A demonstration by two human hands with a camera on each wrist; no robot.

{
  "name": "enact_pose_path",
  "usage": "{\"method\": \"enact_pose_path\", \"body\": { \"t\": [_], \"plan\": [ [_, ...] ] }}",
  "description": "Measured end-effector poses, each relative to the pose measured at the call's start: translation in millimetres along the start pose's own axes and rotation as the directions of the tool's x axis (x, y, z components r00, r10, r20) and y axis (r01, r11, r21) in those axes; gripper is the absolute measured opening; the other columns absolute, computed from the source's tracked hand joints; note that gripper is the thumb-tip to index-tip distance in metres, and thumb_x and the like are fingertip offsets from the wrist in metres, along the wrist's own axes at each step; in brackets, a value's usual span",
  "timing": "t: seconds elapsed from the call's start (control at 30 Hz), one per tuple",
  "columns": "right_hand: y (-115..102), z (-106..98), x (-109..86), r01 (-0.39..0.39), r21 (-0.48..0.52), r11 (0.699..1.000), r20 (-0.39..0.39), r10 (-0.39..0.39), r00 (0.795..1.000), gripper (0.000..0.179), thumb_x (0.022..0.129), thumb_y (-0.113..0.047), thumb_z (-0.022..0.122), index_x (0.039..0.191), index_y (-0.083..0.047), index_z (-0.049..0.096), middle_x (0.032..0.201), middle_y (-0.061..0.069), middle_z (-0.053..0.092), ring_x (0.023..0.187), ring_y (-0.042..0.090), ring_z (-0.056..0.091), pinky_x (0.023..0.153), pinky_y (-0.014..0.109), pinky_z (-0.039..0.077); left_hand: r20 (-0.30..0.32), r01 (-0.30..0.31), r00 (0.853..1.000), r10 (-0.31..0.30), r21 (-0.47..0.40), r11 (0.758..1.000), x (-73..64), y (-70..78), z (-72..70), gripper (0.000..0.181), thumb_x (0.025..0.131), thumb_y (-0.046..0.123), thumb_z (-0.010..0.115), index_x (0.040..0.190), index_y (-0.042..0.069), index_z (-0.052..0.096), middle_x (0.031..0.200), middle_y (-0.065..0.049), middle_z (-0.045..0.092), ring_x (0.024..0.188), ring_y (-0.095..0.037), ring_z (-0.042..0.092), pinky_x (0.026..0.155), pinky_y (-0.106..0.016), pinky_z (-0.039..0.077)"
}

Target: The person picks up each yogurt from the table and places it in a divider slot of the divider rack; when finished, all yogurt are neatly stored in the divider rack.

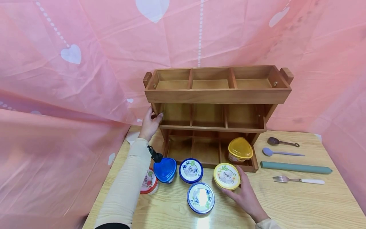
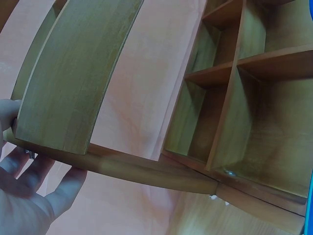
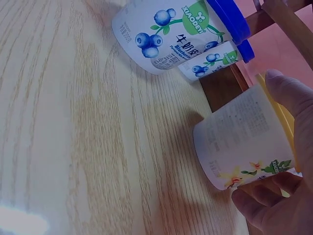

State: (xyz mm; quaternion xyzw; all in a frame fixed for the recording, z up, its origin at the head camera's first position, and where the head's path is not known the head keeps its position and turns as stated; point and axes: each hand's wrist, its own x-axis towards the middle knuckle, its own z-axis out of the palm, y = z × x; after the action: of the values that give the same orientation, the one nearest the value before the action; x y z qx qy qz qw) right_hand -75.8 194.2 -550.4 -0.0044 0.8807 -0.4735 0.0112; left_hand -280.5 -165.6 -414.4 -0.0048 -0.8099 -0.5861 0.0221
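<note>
On the left side of a three-tier wooden rack (image 1: 218, 96), my left hand (image 1: 149, 125) grips the side panel, thumb and fingers on either side of it in the left wrist view. My right hand (image 1: 246, 194) holds a yellow-lidded yogurt tub (image 1: 227, 176) by its side, in front of the rack. That tub's printed wall (image 3: 244, 139) appears in the right wrist view, low over or on the table. Two blue-lidded blueberry tubs (image 1: 191, 170) stand to its left. A yellow triangular-lidded tub (image 1: 240, 149) sits in the rack's bottom right compartment.
A blue triangular-lidded container (image 1: 165, 170) and a red-rimmed tub (image 1: 149, 181) stand by my left forearm. To the right lie a brown spoon (image 1: 274, 141), a purple spoon (image 1: 268, 152), a teal cylinder (image 1: 295, 167) and a fork (image 1: 297, 180). Pink cloth (image 1: 183, 38) hangs behind.
</note>
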Motion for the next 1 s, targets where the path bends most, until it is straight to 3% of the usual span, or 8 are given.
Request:
{"method": "enact_pose_path", "body": {
  "t": [0.17,0.67,1.0],
  "plan": [
    [0,1,1.9,-0.019,0.023,1.000,0.007,0.019,1.000,0.112,0.076,-0.036,0.085,0.154,0.000,0.013,0.154,0.030,0.024,0.139,0.048,0.031,0.108,0.066,0.034,-0.002,-0.004,1.000,0.004,-0.010,1.000,-0.1,0.3,0.3,0.060,0.101,0.028,0.055,0.154,0.035,0.027,0.156,-0.003,0.036,0.137,-0.034,0.044,0.107,-0.052,0.045],
    [-2,1,0.6,-0.024,0.022,0.999,-0.012,0.024,1.000,0.106,0.077,-0.034,0.085,0.153,-0.003,0.018,0.151,0.025,0.033,0.134,0.040,0.042,0.104,0.060,0.042,-0.008,-0.023,1.000,0.023,-0.015,1.000,-0.3,2.4,1.3,0.059,0.101,0.026,0.056,0.153,0.032,0.029,0.155,-0.006,0.037,0.136,-0.036,0.045,0.107,-0.053,0.045],
    [-29,-9,-4.4,0.086,-0.013,0.996,-0.073,-0.087,0.994,0.105,0.074,-0.029,0.088,0.151,0.000,0.022,0.148,0.025,0.037,0.127,0.038,0.048,0.097,0.059,0.048,-0.007,-0.008,1.000,0.008,-0.011,1.000,-0.4,1.2,0.9,0.058,0.101,0.027,0.055,0.153,0.034,0.029,0.155,-0.005,0.037,0.137,-0.035,0.044,0.106,-0.053,0.045]
  ]
}}
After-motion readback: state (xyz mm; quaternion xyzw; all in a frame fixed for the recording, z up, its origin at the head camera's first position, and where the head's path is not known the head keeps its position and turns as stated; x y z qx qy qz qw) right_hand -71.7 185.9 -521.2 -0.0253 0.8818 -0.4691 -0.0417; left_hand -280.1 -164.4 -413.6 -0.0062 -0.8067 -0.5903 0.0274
